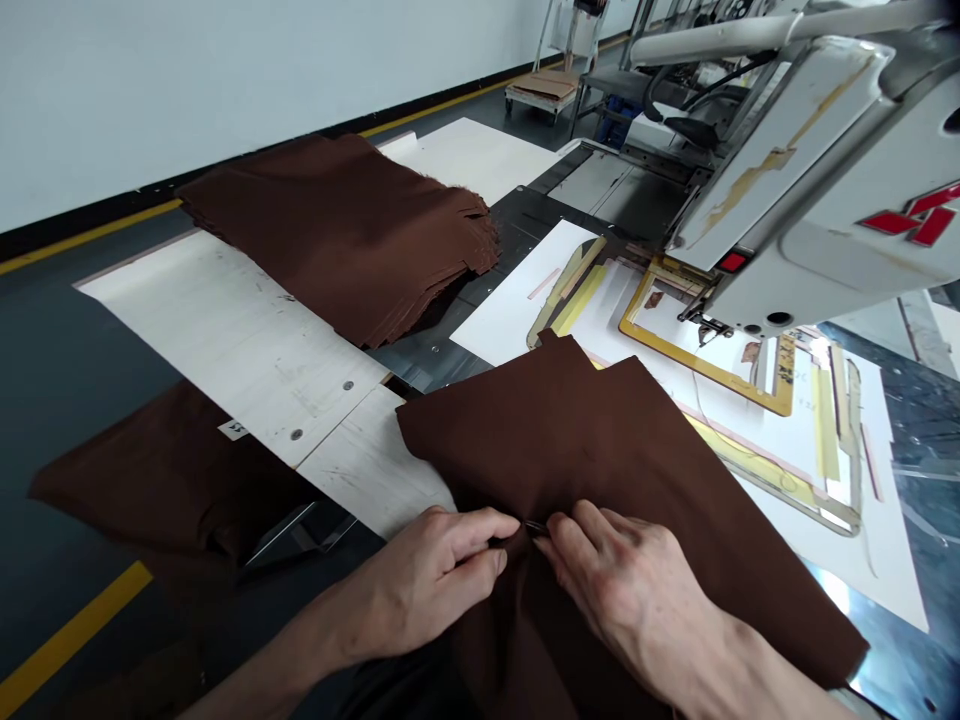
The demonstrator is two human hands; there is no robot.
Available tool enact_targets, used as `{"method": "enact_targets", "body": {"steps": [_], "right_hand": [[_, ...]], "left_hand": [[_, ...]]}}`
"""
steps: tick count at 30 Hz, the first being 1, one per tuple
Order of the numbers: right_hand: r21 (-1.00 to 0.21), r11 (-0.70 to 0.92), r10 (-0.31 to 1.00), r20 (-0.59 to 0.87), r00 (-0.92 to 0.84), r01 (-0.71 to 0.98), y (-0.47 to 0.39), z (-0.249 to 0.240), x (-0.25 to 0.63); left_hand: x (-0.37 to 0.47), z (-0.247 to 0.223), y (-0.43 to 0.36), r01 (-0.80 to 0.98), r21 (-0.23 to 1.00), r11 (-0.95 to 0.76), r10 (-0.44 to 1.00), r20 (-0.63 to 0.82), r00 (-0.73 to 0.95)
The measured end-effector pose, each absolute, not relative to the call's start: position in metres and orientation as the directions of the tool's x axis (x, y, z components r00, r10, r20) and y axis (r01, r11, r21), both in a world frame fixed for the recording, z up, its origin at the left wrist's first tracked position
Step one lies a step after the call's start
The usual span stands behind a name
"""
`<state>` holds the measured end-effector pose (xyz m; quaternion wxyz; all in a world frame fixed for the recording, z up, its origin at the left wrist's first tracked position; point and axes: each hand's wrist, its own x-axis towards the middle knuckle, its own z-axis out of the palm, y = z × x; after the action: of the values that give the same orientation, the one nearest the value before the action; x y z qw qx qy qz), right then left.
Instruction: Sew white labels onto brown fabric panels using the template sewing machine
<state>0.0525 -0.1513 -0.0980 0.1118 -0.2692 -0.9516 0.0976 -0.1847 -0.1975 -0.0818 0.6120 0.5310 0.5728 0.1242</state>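
Observation:
A brown fabric panel with a notched far edge spreads over the table edge and hangs down towards me. My left hand is closed, pinching a gathered fold of this fabric between thumb and forefinger. Just to its right, my right hand is closed over the same panel. A small dark, shiny tool pokes out of the right fingertips towards the left ones; its kind is mostly hidden by the fingers. The fabric is puckered where the two hands nearly meet.
A stack of brown fabric pieces lies at the far left on a white board. More brown fabric hangs lower left. To the right, a sewing machine head overhangs a yellow frame and a white template sheet.

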Motion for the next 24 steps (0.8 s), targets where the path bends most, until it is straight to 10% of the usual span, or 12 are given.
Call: {"method": "enact_targets", "body": {"steps": [17, 24], "right_hand": [[-0.421, 0.776, 0.587, 0.213, -0.781, 0.469, -0.152, -0.101, 0.040], [-0.741, 0.552, 0.716, 0.185, -0.673, 0.383, -0.133, -0.087, 0.037]], "left_hand": [[-0.183, -0.090, -0.196, 0.489, 0.824, 0.288, 0.782, -0.497, 0.377], [-0.183, -0.093, -0.201, 0.471, 0.831, 0.294, 0.754, -0.505, 0.419]]}}
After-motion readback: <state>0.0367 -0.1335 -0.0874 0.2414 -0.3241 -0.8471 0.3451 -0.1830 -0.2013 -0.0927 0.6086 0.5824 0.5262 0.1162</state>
